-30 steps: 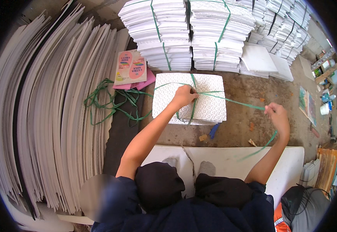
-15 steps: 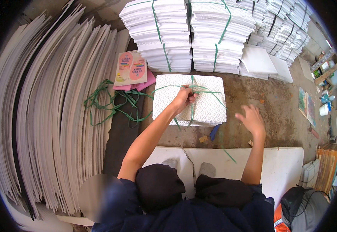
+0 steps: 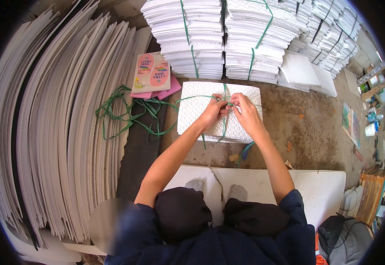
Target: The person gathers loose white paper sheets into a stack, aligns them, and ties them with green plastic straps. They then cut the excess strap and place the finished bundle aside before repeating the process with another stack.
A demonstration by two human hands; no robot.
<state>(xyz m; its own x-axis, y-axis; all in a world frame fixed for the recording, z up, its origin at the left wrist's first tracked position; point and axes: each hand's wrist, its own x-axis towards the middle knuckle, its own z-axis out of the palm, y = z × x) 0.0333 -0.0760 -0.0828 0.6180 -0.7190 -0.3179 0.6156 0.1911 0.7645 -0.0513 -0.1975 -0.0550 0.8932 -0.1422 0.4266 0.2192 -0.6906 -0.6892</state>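
Observation:
In front of me lies a stack of white sheets (image 3: pixel 194 117) with a bumpy, embossed top. Green plastic twine (image 3: pixel 223 128) runs across it both ways, crossing near the middle. At that crossing my left hand (image 3: pixel 213 111) is closed on the twine, its fingers curled. My right hand (image 3: pixel 248 115) sits right beside it, thumb and fingertips pinching the twine too. The fingers hide the crossing itself. From the stack's left side a strand leads to a loose tangle of green twine (image 3: pixel 119 115).
Tall sheets (image 3: pixel 75 132) stand on edge along the left. Twine-tied white stacks (image 3: pixel 192 33) rise at the back, with loose white boards (image 3: pixel 300 70) beside them. A printed carton sheet (image 3: pixel 151 73) lies back left. My feet rest on a white board (image 3: pixel 311 185); a backpack (image 3: pixel 351 238) sits lower right.
My right hand has come in from the open floor at the right to the twine crossing, its fingers going from spread to pinched. The left hand stays on the twine.

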